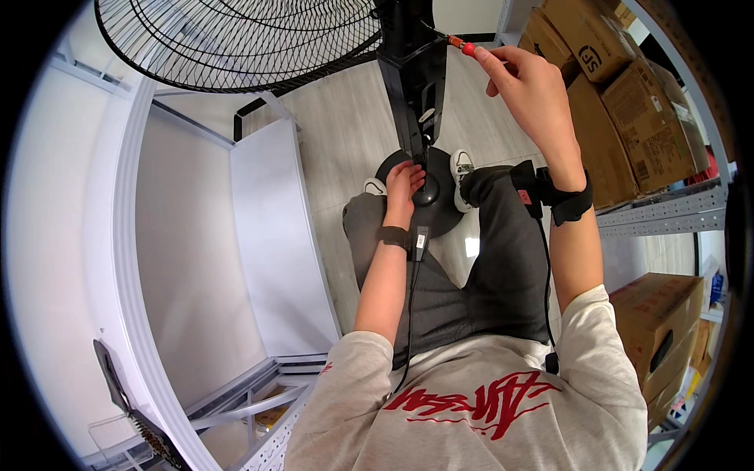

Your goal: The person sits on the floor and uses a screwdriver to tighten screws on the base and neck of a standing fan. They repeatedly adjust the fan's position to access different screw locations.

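Note:
A black standing fan rises before me, its wire cage (259,47) at the upper left and its dark column (412,86) running down to a round base (449,216) on the floor. My right hand (534,90) is raised to the right of the column's top, pinching a small screwdriver (463,45) with a red and orange handle. Its thin shaft points left, at the column; whether the tip touches is too small to tell. Low down, my left hand (404,184) has its fingers curled against the fan's pole, just above the base.
Cardboard boxes (648,118) fill a metal shelf on the right, with another box (656,326) lower down. A white shelving frame (129,235) and a pale panel (275,235) stand on the left. Cables (410,314) run from bands on both my wrists.

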Demonstrator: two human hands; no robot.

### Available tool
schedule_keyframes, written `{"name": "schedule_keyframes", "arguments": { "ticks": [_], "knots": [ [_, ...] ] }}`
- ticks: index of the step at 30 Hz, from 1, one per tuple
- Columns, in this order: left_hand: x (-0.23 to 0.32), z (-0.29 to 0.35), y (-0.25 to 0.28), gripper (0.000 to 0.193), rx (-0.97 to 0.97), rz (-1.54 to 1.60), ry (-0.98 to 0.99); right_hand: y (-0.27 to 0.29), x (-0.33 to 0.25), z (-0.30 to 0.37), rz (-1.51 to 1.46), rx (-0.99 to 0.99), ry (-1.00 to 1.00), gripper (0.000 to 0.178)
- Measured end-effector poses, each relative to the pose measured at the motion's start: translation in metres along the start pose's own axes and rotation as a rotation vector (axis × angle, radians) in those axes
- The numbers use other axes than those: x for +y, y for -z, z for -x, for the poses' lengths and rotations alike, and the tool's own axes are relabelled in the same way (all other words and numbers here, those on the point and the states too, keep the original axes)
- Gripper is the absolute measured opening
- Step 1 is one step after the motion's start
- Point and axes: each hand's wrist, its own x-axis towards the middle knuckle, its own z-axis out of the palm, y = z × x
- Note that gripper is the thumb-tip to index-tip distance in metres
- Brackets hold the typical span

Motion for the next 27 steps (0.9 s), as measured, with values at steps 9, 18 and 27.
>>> {"name": "schedule_keyframes", "arguments": {
  "ticks": [9, 18, 27],
  "knots": [
    [0.001, 0.002, 0.001, 0.031, -0.008, 0.007, -0.012, -0.005, -0.001, 0.01, 0.167, 0.149, 0.141, 0.029],
    [-0.002, -0.003, 0.005, 0.033, 0.026, 0.003, -0.042, -0.005, 0.005, 0.054, 0.056, 0.328, 0.115, 0.021],
    [-0.004, -0.006, -0.001, 0.039, 0.109, -0.055, -0.263, -0.048, 0.026, 0.104, -0.239, 0.062, -0.13, 0.02]
  ]
}}
